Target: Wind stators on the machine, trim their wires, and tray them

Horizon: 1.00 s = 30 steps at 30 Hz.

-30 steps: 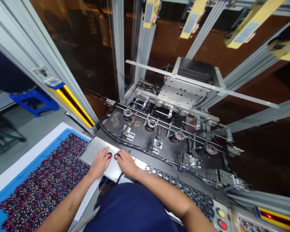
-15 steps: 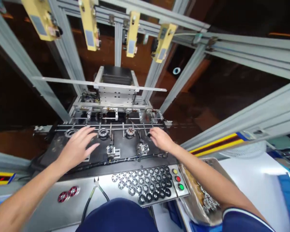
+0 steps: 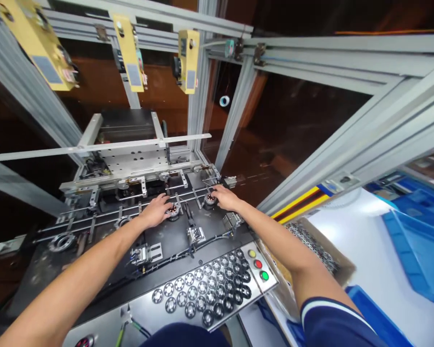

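Observation:
My left hand (image 3: 155, 211) reaches over the black fixture plate (image 3: 173, 237), fingers apart, its tips at the left edge of a round part with a copper-coloured centre (image 3: 173, 210). My right hand (image 3: 227, 198) has its fingers bent at the right side of a second round part (image 3: 210, 199) in the rightmost seat; the fingertips are partly hidden. Farther left on the plate is a metal ring seat (image 3: 62, 242). Another ring seat (image 3: 123, 221) is partly covered by my left forearm.
Several black-and-silver discs (image 3: 201, 287) lie in rows on the steel ledge, beside yellow, red and green buttons (image 3: 258, 264). Green-handled cutters (image 3: 127, 320) and a red disc (image 3: 84, 341) lie nearer me. A box of metal rings (image 3: 311, 246) stands right. Aluminium posts (image 3: 235, 111) frame the station.
The view has swung to the right. My left hand has moved right from the leftmost ring seat to the part with the copper-coloured centre. My right hand remains at the rightmost seat.

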Motion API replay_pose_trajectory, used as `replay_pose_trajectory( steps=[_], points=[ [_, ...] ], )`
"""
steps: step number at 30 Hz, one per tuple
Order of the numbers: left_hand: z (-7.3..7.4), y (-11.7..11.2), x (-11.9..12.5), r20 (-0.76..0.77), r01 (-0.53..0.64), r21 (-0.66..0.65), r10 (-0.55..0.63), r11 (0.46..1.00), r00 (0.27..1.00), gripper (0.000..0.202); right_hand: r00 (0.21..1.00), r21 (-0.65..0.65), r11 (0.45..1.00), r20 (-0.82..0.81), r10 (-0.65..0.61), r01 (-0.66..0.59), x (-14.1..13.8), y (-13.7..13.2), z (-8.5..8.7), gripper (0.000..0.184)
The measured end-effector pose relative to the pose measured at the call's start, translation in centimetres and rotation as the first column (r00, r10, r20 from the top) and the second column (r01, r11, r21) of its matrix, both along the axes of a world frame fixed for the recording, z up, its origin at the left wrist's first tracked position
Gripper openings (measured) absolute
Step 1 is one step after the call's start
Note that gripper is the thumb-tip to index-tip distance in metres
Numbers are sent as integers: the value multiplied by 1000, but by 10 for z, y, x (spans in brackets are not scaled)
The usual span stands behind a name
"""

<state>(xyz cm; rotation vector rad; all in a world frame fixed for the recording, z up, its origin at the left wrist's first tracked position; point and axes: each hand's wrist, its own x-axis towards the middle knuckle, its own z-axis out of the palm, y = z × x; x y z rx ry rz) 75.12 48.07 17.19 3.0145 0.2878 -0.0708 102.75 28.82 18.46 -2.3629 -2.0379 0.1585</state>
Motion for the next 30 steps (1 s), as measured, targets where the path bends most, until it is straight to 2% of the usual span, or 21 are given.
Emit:
replay_pose_trajectory(
  steps=[13,19,23,30],
  points=[
    [-8,6,9,-68,-4,-82,-2,997,998,36,997,-65,996,-57,61,-64,10,16,-15,33],
    [-2,6,10,39,-19,-164,25,986,999,33,995,-96,993,-70,67,-74,17,21,-17,34],
    [15,-8,-2,177,-48,-254,95,966,980,30,993,-106,991,-93,70,-79,21,24,-20,33],
    [72,-52,-63,392,-51,-400,221,915,893,29,985,-130,985,-141,97,-116,28,31,-24,32]
  ],
)
